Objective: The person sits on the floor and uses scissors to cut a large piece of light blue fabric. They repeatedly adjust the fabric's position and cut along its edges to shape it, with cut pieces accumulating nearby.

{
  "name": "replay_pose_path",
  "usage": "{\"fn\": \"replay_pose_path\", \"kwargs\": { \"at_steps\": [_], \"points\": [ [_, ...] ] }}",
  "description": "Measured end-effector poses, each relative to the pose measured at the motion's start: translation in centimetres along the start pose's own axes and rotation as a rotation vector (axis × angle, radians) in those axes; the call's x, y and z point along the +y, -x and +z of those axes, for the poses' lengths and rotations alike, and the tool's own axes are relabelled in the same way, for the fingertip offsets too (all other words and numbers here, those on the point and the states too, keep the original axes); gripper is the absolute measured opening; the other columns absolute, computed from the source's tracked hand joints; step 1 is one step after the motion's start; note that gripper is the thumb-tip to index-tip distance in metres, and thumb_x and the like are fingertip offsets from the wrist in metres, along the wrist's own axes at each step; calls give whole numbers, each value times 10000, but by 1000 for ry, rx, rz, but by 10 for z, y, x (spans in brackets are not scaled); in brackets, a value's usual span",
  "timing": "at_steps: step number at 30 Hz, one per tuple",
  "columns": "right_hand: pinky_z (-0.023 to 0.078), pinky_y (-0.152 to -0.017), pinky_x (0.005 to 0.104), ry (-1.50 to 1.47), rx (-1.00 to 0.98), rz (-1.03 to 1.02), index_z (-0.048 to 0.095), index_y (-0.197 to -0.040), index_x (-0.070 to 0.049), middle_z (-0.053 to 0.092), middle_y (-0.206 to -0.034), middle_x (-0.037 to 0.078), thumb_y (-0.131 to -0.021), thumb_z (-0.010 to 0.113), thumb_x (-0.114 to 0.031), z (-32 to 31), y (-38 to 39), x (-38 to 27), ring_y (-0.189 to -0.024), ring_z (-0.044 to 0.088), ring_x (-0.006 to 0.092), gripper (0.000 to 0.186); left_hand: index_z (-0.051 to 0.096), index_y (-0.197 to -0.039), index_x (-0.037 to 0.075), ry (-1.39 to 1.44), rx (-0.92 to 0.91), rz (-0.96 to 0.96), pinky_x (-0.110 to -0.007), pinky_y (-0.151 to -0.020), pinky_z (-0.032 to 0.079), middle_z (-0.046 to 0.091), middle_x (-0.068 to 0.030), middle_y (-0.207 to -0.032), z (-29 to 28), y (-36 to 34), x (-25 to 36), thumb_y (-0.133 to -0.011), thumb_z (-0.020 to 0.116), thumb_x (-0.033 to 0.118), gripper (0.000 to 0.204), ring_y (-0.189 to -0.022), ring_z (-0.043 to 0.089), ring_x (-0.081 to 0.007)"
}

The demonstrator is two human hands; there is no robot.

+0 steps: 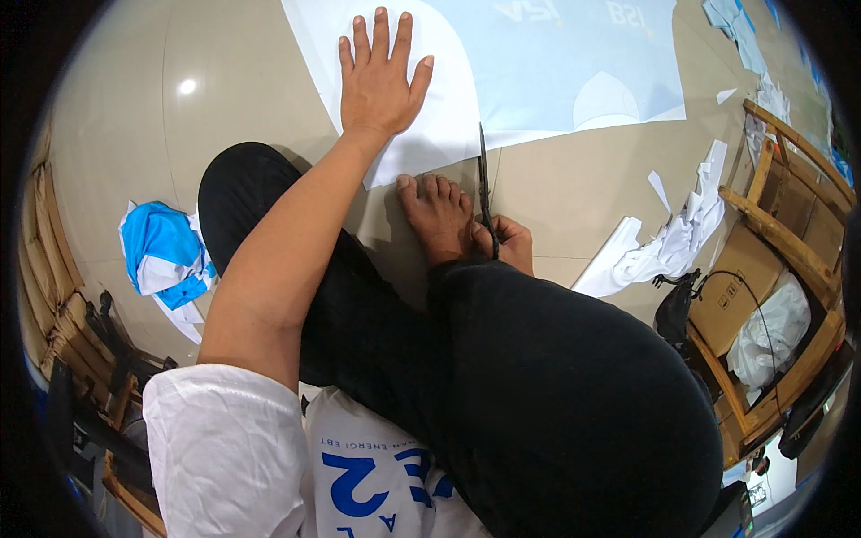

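My left hand (381, 94) lies flat with fingers spread on the white part of a thin fabric sheet (448, 108). To the right the sheet turns light blue (556, 63), with faint lettering and a pale arch outline near its lower edge. Beside my bare foot (437, 215), my right hand (513, 242) is closed on dark scissors (485, 184). Their blades point away from me, and the tip meets the sheet's near edge where white borders blue. My knee partly hides the right hand.
White fabric scraps (664, 242) lie on the tiled floor (547, 197) at right, near a wooden frame (789, 242) holding a cardboard box (735, 278) and a white plastic bag (771, 332). At left rests a crumpled blue-and-white cloth (166, 251).
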State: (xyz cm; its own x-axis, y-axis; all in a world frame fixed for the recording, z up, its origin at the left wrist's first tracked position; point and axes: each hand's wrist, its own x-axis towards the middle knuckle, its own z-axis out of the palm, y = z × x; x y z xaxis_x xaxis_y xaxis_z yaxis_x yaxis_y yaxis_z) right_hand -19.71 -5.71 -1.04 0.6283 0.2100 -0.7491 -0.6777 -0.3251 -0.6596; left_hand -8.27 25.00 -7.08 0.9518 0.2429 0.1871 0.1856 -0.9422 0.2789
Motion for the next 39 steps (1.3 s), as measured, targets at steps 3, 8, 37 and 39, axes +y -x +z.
{"fn": "replay_pose_path", "kwargs": {
  "at_steps": [3,8,37,39],
  "points": [
    [401,-554,256,-3,3,11,695,-884,-11,633,-718,-18,-1024,810,-235,0,-2,-5,-622,537,66,288,361,-1725,93,22,-49,-17,-651,-1337,144,286,-265,-1783,-11,-5,6,-1120,470,503,739,-1645,216,-520],
    [396,-547,252,-30,-5,19,695,-886,-10,634,-717,-18,-1025,810,-233,1,-4,-11,-615,538,65,286,320,-1717,-3,45,-175,-78,-621,-1358,112,245,-308,-1784,-25,-8,9,-1116,485,452,772,-1656,173,-526],
    [400,-485,233,-86,1,12,690,-843,-25,641,-682,-20,-1030,807,-160,3,-17,-19,-542,538,51,258,291,-1730,3,24,-180,-66,-622,-1360,100,210,-309,-1795,-21,-7,7,-1119,468,477,794,-1661,151,-530],
    [403,-489,231,-68,0,4,695,-844,-26,643,-687,-23,-1029,808,-156,1,-19,-16,-548,538,49,253,288,-1731,4,25,-192,-68,-622,-1361,98,206,-309,-1796,-22,-9,7,-1118,469,477,795,-1662,148,-530]
  ]
}}
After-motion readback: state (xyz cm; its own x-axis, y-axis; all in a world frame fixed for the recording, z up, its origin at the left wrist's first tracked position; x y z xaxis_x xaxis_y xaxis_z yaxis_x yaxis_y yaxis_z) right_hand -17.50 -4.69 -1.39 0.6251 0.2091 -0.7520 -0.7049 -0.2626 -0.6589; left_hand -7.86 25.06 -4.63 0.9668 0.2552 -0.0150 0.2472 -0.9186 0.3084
